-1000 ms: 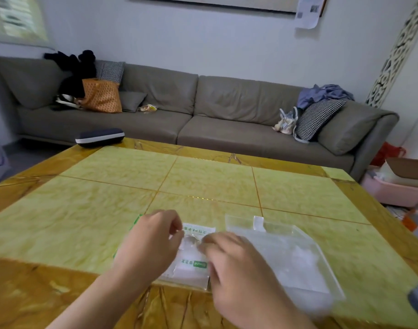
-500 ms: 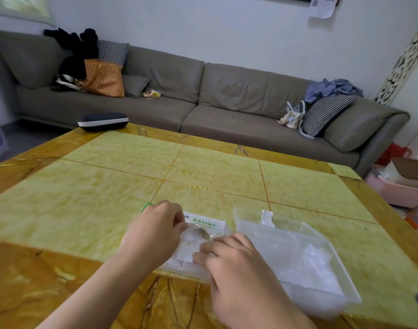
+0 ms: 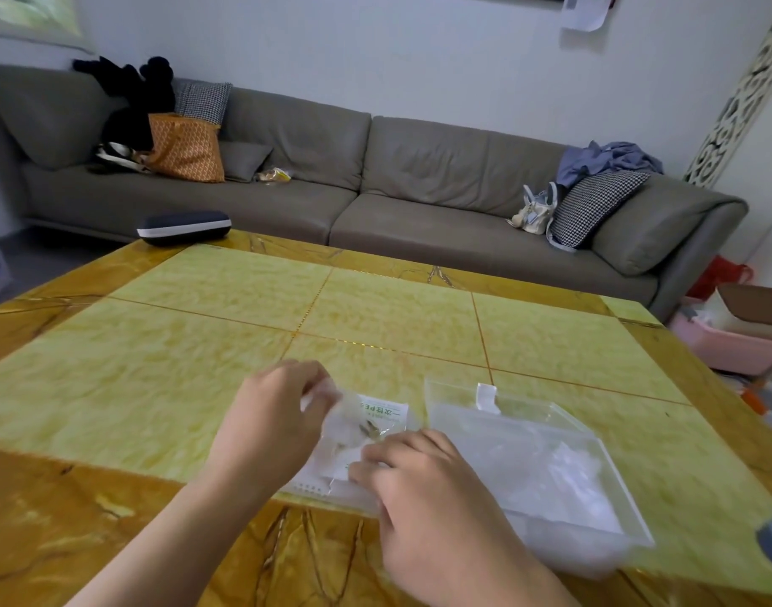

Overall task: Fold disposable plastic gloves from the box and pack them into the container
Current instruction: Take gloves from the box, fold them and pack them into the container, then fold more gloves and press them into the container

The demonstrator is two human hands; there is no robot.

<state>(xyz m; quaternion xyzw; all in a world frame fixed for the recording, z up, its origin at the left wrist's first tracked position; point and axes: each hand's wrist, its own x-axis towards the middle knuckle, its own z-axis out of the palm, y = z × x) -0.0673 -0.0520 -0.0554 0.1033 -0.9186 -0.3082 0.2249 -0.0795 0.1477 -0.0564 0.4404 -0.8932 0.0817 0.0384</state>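
Observation:
A flat white glove box [image 3: 377,435] with green print lies on the yellow table [image 3: 200,343] near its front edge. My left hand [image 3: 272,420] pinches a clear plastic glove [image 3: 336,414] and lifts it out of the box's opening. My right hand [image 3: 423,488] presses down on the near right part of the box, fingers slightly bent. To the right stands a clear plastic container [image 3: 445,398] with a white tab on its far rim; pale folded gloves [image 3: 563,475] lie inside it.
A dark glasses case [image 3: 184,226] sits at the table's far left edge. A grey sofa [image 3: 419,186] with bags and cushions runs behind the table. A pink tub [image 3: 725,348] stands on the floor at the right.
My left hand has risen and drawn the glove up and to the left out of the box. My right hand has stayed on the box. The camera has tilted a little.

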